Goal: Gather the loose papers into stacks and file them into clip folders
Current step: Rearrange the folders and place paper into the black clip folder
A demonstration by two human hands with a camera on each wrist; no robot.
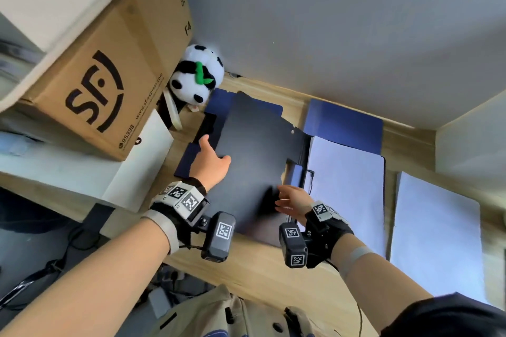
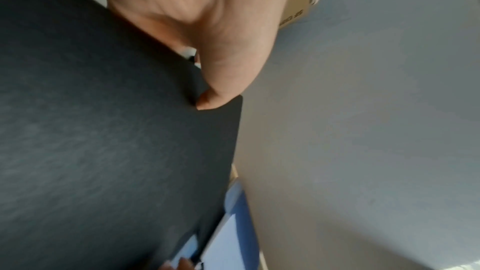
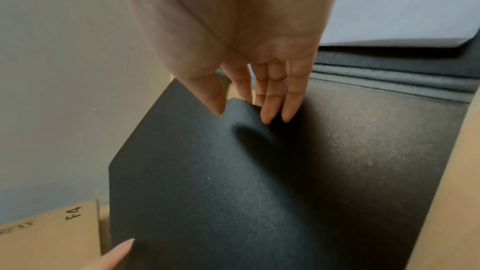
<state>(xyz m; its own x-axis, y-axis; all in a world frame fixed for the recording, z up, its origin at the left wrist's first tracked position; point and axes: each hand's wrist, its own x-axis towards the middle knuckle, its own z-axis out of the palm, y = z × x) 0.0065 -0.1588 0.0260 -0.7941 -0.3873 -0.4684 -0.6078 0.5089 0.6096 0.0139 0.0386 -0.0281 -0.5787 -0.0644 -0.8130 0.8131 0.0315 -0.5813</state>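
Observation:
A black clip folder lies on the wooden desk with its cover [image 1: 254, 150] lifted and curved. My left hand [image 1: 216, 150] grips the cover's left edge, thumb on top [image 2: 215, 89] and the other fingers hidden behind the cover [image 2: 103, 151]. My right hand [image 1: 284, 197] touches the cover [image 3: 207, 182] near its lower right edge with straight fingers [image 3: 288, 100]. A white paper stack [image 1: 347, 189] lies in the folder's right half, beside its clip. A second white paper stack [image 1: 435, 241] lies loose further right.
A blue folder [image 1: 345, 123] lies behind the papers, and another blue folder [image 1: 219, 98] shows under the black cover. A cardboard box [image 1: 104, 68] and a panda plush [image 1: 197, 76] stand at the back left. A grey wall closes the desk's far side.

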